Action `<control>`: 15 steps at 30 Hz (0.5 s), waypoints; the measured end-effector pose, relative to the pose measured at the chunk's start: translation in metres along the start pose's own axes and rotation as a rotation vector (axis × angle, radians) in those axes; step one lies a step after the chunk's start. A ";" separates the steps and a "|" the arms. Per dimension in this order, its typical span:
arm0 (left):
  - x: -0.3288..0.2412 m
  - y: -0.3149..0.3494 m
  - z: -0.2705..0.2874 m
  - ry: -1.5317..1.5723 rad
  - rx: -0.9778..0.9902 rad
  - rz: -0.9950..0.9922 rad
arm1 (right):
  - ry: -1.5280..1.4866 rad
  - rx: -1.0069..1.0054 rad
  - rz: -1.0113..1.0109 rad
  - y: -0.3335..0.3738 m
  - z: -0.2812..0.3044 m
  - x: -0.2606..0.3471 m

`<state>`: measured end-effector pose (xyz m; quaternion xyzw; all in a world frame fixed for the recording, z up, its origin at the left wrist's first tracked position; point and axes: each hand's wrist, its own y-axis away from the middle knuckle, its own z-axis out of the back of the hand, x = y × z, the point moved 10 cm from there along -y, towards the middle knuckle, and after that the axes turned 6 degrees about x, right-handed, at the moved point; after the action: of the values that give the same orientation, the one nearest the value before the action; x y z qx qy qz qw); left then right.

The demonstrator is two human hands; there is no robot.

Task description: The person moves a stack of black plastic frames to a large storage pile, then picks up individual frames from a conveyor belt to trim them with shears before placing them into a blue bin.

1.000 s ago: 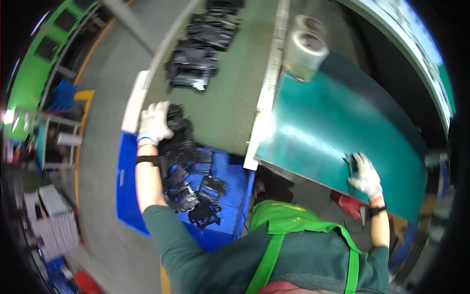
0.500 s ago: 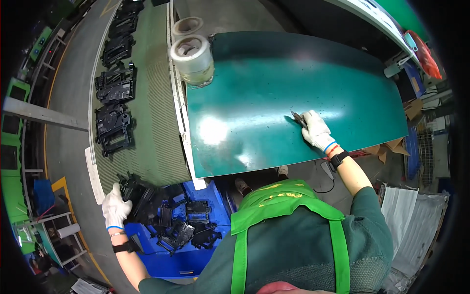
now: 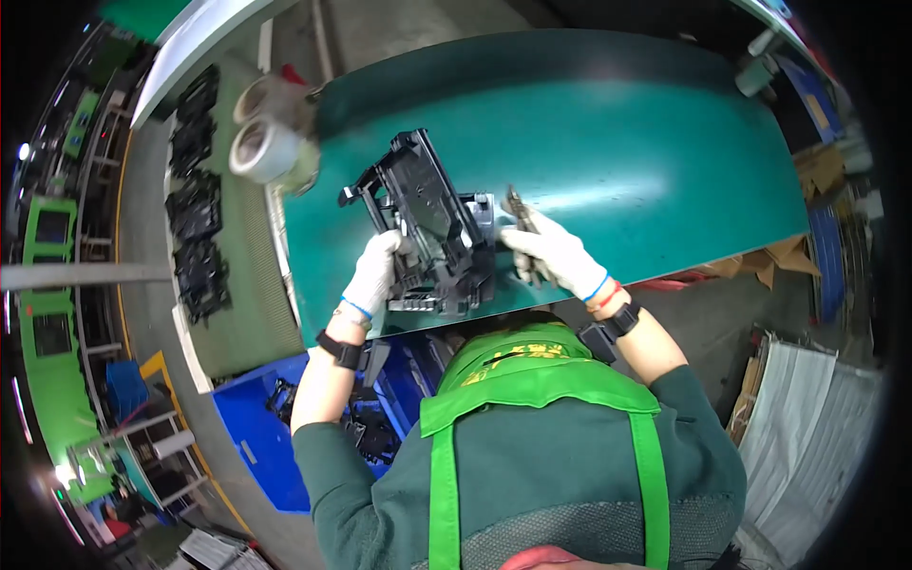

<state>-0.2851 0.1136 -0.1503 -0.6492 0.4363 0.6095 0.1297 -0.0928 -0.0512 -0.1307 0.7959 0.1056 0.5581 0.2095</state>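
My left hand (image 3: 373, 274), in a white knit glove, grips a black molded plastic frame (image 3: 427, 209) by its near left side. The frame is tilted above the green tabletop (image 3: 608, 123), and its lower parts overlap in view. My right hand (image 3: 560, 258), gloved too, is closed around a pair of pliers (image 3: 516, 204) with dark jaws pointing away from me. The pliers are just to the right of the frame; whether they touch it, I cannot tell.
A conveyor belt (image 3: 245, 328) on the left carries several similar black frames (image 3: 198, 204). Clear tape rolls (image 3: 266, 152) stand at the table's left edge. Below the belt's end is a blue bin (image 3: 256, 427) with black parts inside. Cardboard (image 3: 793, 255) lies beyond the table's right side.
My left hand has moved from the belt's near end to over the table, bringing a black frame. My right hand, with the pliers, has come left and nearer. The whole view has shifted.
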 end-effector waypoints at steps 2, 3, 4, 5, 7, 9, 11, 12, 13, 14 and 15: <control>-0.001 -0.020 -0.049 0.026 -0.050 0.065 | 0.013 -0.043 -0.005 0.006 0.030 -0.003; 0.002 -0.026 -0.065 0.040 -0.078 0.097 | 0.042 -0.061 -0.012 0.007 0.047 -0.006; 0.003 -0.031 -0.074 0.039 -0.064 0.107 | 0.072 -0.074 -0.020 0.008 0.063 -0.009; 0.001 -0.035 -0.075 -0.001 -0.045 0.104 | 0.063 -0.089 -0.024 0.007 0.082 -0.018; -0.009 -0.038 -0.065 -0.081 -0.006 0.094 | -0.039 -0.152 -0.006 0.011 0.126 -0.039; -0.009 -0.043 -0.036 0.005 0.087 0.084 | -0.095 -0.183 0.011 0.018 0.153 -0.043; -0.006 -0.037 0.006 -0.068 -0.001 0.124 | -0.147 -0.184 0.023 0.024 0.167 -0.042; -0.006 -0.032 0.032 -0.136 -0.097 0.160 | -0.174 -0.182 0.032 0.026 0.167 -0.041; -0.012 -0.030 0.049 -0.146 -0.096 0.151 | -0.176 -0.180 0.045 0.026 0.163 -0.038; -0.014 -0.025 0.075 -0.458 -0.162 0.251 | -0.163 -0.229 0.053 0.029 0.161 -0.036; -0.020 -0.021 0.086 -0.765 -0.228 0.349 | -0.146 -0.281 0.058 0.033 0.163 -0.034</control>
<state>-0.3264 0.1943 -0.1592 -0.3030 0.3898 0.8633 0.1044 0.0445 -0.1298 -0.1915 0.7998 -0.0119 0.5140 0.3098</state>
